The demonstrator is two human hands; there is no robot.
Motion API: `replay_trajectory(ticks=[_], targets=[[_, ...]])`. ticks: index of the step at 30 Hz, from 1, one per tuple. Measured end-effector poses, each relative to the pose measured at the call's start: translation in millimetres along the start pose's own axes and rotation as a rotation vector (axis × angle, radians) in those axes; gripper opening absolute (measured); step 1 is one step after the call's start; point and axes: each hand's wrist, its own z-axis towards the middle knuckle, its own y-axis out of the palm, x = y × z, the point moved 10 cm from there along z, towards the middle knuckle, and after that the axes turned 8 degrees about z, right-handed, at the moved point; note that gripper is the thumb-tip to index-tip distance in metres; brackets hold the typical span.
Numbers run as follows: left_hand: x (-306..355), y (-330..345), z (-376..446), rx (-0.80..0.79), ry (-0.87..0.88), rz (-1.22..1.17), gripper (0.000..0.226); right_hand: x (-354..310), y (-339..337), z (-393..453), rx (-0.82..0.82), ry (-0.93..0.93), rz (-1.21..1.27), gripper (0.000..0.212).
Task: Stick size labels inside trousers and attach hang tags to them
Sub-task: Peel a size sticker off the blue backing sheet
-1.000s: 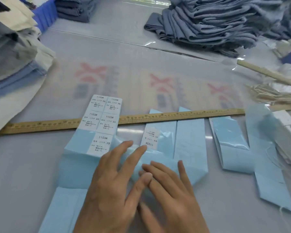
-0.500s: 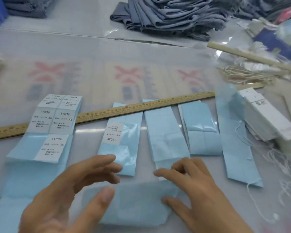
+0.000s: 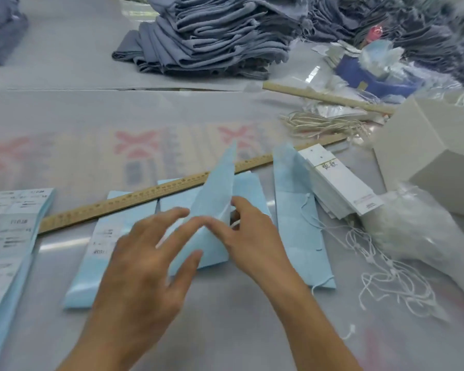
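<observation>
My right hand (image 3: 248,236) pinches a light blue backing strip (image 3: 217,194) and lifts it so its far end points up over the wooden ruler (image 3: 134,200). My left hand (image 3: 145,263) hovers beside it with fingers spread, its fingertips near the strip's lower part. More blue backing strips (image 3: 298,210) lie flat on the table. A sheet of white size labels (image 3: 10,226) lies at the left. A stack of white hang tags (image 3: 340,183) sits to the right, with white strings (image 3: 391,277) beside it. Folded blue-grey trousers (image 3: 220,33) are piled at the back.
A grey cardboard box (image 3: 429,153) stands at the right, a crumpled clear plastic bag (image 3: 407,231) in front of it. A second wooden ruler (image 3: 324,97) and a bundle of beige cords (image 3: 322,124) lie behind the tags. A blue bin (image 3: 370,73) sits far right.
The blue strip that lay flat under my hands is now raised on end by my right hand. The view has swung to the right, bringing the box and tags into sight.
</observation>
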Motion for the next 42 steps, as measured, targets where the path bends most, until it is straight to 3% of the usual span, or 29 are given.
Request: replay_trajectory(ticks=[2,5,7,9,11,16,22,26,30,35,39,40,42], targets=[[8.0,43.9,-4.7,-0.163,0.027,0.164,0.053,7.3,-13.5,7.8,0.037,-0.021,-0.112,0.058],[-9.4,63.7,-15.6,-0.2,-0.029,0.269,0.047,30.0,-83.1,-9.5,0.423,-0.108,-0.026,0.042],[-13.0,69.3,-24.9,-0.182,-0.037,0.281,0.057,65.0,-115.5,-14.0,0.513,0.016,-0.109,0.042],[-11.2,70.6,-24.2,-0.152,-0.031,0.285,0.065,94.4,-128.7,-8.7,0.482,0.168,-0.216,0.05],[-8.2,66.5,-19.2,-0.12,-0.041,0.295,0.064,100.9,-131.9,-0.5,0.482,0.196,-0.221,0.046],[33.8,45.2,4.0,0.109,0.005,0.23,0.034,86.5,-124.8,32.0,0.476,0.152,-0.303,0.032],[132.5,127.6,2.8,-0.263,0.288,0.172,0.022,85.3,-120.9,49.6,0.453,0.157,-0.296,0.035],[146.8,136.7,-11.5,-0.14,0.318,0.187,0.008,80.4,-114.8,68.2,0.36,0.098,-0.367,0.04],[150.3,136.2,-20.0,-0.079,0.331,0.231,0.011,49.8,-116.9,70.3,0.385,-0.14,-0.197,0.007],[138.2,138.7,-17.3,-0.18,0.286,0.062,0.027,46.4,-151.5,11.8,0.468,-0.25,0.418,0.014],[129.3,126.7,-13.6,-0.169,0.256,-0.062,0.035,51.3,-153.3,-63.9,0.455,-0.334,0.431,0.025],[123.6,119.3,-11.3,-0.127,0.191,-0.2,0.037,53.7,-149.0,-78.5,0.441,-0.366,0.39,0.026],[95.6,110.2,-4.7,-0.094,-0.138,-0.606,0.043,72.0,-137.0,-98.4,0.432,-0.377,0.341,0.034]])
